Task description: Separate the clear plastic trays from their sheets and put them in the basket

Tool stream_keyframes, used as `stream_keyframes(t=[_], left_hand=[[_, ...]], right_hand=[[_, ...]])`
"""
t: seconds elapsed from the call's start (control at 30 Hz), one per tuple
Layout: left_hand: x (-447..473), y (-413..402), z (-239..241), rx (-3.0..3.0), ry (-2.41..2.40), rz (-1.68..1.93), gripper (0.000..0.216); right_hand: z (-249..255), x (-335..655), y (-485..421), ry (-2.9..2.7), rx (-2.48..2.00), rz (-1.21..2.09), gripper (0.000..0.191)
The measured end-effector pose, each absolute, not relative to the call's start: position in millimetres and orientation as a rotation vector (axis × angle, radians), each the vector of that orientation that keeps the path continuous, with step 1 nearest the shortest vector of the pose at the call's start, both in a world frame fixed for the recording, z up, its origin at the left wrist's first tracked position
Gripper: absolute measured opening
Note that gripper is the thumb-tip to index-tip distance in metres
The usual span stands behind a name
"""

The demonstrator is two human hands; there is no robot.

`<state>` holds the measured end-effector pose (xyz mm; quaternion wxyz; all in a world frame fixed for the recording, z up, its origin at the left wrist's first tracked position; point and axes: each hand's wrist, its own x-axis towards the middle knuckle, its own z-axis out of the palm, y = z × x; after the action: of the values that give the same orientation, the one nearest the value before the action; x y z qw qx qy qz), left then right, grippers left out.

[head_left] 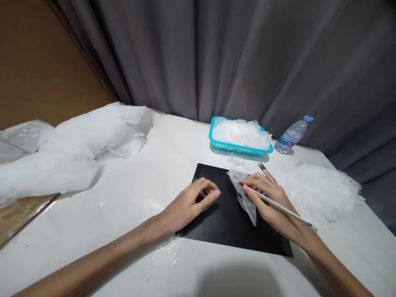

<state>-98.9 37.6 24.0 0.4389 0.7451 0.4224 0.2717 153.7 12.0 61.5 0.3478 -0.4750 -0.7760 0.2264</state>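
My right hand [269,198] grips a slim white pen-like stick [286,210] that slants back over the wrist; its exact kind is not clear. Its fingertips are at a torn-edged piece of translucent white film [247,204], which lies over a black mat [213,218]. Whether the fingers also pinch the film cannot be made out. Over the left part of the mat, my left hand [194,200] is curled, thumb tip close to the fingertips, with nothing visible between them. Small thread snips [267,172] with dark blades lie just beyond my right hand.
A turquoise basket [241,149] full of white film pieces stands behind the mat, beside a water bottle [291,136]. Loose translucent pieces [328,192] are heaped at right. White plastic sheeting [93,136] covers the left side. A grey curtain [222,62] hangs behind the white table [133,210].
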Motion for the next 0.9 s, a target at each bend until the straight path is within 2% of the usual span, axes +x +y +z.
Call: stream_keyframes(t=[0.17, 0.37, 0.53, 0.6, 0.7, 0.77, 0.9], left_hand=[[-97, 35, 25, 1.898, 1.048, 0.694, 0.030], [-94, 34, 28, 1.734, 0.984, 0.631, 0.037], [-97, 40, 23, 1.712, 0.953, 0.585, 0.031], [-99, 40, 21, 1.746, 0.959, 0.576, 0.028], [-98, 39, 18, 1.798, 1.015, 0.581, 0.023], [-96, 38, 16, 1.820, 1.057, 0.586, 0.022], [-90, 38, 14, 1.798, 1.121, 0.609, 0.027]], right_hand=[[60, 146, 5, -1.972, -1.171, 0.856, 0.021], [34, 126, -14, -1.984, -1.069, 0.965, 0.024], [30, 122, -22, -2.050, -1.026, 1.078, 0.026], [34, 129, -15, -2.052, -1.020, 1.012, 0.025], [34, 142, 1, -1.994, -1.110, 0.717, 0.036], [29, 145, 13, -1.994, -1.179, 0.580, 0.037], [18, 135, 28, -2.185, -1.194, 0.617, 0.027]])
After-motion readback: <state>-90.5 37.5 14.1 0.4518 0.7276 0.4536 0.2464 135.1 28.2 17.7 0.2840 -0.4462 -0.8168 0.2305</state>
